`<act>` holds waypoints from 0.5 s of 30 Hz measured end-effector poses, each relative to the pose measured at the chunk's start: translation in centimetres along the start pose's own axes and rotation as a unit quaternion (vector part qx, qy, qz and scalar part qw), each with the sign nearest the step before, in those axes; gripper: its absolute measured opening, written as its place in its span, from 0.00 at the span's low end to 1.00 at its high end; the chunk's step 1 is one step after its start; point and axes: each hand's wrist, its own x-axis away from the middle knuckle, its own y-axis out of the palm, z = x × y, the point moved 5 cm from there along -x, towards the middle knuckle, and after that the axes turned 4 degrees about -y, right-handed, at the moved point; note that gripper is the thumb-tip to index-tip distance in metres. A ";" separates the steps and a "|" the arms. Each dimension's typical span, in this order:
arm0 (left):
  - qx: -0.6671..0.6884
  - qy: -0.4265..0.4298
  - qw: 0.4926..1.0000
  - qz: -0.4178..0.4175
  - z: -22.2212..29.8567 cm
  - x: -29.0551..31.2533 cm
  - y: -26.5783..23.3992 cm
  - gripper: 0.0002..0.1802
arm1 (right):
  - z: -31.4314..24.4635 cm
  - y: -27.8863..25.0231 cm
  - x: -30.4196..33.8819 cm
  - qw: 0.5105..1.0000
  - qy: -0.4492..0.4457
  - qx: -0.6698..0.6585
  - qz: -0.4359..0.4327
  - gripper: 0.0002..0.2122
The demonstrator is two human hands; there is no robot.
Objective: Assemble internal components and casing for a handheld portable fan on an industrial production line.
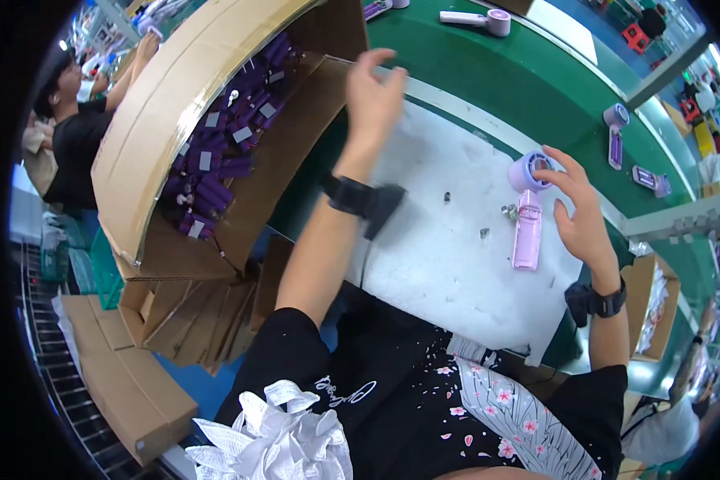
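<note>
My left hand (pixel 376 94) is raised past the far edge of a white foam sheet, beside a cardboard box. Its fingers are apart and nothing shows in it. A light-purple handheld fan lies on the foam, its round head (pixel 522 171) away from me and its handle shell (pixel 526 236) towards me. The handle's inside faces up. My right hand (pixel 578 206) is at the right of the fan, with its fingers stretched over the head's rim and its thumb apart. A small metallic part (pixel 509 211) sits beside the top of the handle.
The tilted cardboard box (pixel 296 128) holds many purple wired cylinders (pixel 208 160), apparently batteries. Beyond the foam sheet (pixel 432 256) runs a green conveyor belt (pixel 448 60) carrying more fans (pixel 496 22). Flattened cartons (pixel 208 320) stand at lower left. A co-worker (pixel 80 136) is at far left.
</note>
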 end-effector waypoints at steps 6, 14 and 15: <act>-0.559 0.159 0.807 0.100 1.4 -9.2 -6.2 0.16 | 4.3 -4.9 7.3 0.981 0.127 -0.117 0.085 0.17; -0.641 0.131 0.756 -0.006 -1.0 -12.9 -9.7 0.14 | 10.7 -7.5 11.0 0.954 0.173 -0.194 0.152 0.07; -0.642 0.139 0.754 -0.010 -0.5 -13.0 -9.2 0.14 | 10.9 -7.9 11.1 0.956 0.166 -0.188 0.149 0.06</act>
